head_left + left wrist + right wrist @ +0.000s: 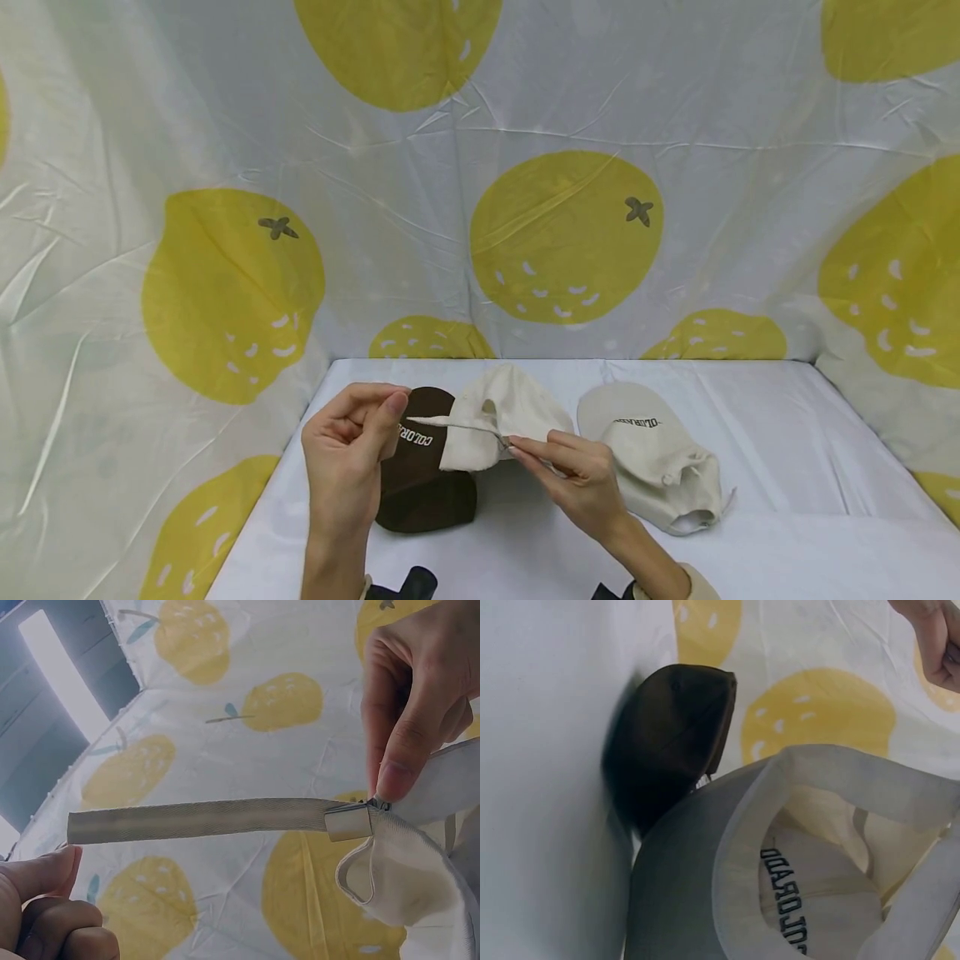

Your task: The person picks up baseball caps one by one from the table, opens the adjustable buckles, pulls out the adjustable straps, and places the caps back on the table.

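My right hand [577,475] pinches the small metal buckle [349,823] at the back of a cream baseball cap [528,400]. The cap hangs above the table. Out of the buckle, the cap's fabric strap [202,820] stretches toward my left hand [352,442]. That hand has curled fingers, thumb against forefinger, right beside the strap's free end; no part of the strap shows between them. In the right wrist view the cap's opening [742,900] faces the camera, with dark lettering inside; the right hand is out of that view.
Behind the raised cap lies a dark brown cap [427,500] with white lettering. To the right, a second cream cap [660,450] lies on the white-covered table [780,433]. Lemon-print cloth [405,217] rises at the back and sides.
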The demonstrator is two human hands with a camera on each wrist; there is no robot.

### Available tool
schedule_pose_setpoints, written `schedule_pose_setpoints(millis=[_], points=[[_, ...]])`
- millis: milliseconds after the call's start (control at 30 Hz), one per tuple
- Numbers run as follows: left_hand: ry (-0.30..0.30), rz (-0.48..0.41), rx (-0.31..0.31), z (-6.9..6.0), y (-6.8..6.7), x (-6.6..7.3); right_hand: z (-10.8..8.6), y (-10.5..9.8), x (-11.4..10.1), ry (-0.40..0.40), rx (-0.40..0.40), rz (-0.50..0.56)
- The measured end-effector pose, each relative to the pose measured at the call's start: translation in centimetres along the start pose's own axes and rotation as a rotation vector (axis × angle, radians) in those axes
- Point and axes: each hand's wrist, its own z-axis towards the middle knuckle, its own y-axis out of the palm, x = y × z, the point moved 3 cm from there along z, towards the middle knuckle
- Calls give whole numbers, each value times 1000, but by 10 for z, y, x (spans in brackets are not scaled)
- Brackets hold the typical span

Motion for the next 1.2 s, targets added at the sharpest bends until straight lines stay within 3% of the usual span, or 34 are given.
schedule_pose_setpoints(millis=[167, 333, 433, 533, 633, 733, 800, 933, 1200], points=[[-14, 23, 33, 1, 0, -2, 1, -4, 3, 20, 20, 26], [-122, 253, 156, -1, 1, -5, 2, -9, 6, 42, 52, 12], [-182, 395, 182, -2, 4, -10, 2, -12, 7, 52, 69, -7], [-216, 483, 114, -5, 11, -18, 3, -14, 7, 56, 79, -22], [-245, 599, -11, -10, 22, -28, 3, -16, 8, 63, 83, -36], [-245, 781, -141, -16, 34, -37, 2, -16, 8, 72, 79, -51], [-208, 918, -194, -21, 42, -41, 2, -16, 8, 81, 77, -58], [-121, 1107, -202, -28, 55, -47, 2, -17, 8, 92, 78, -66], [-56, 1154, -150, -33, 63, -56, 2, -19, 9, 107, 88, -79]])
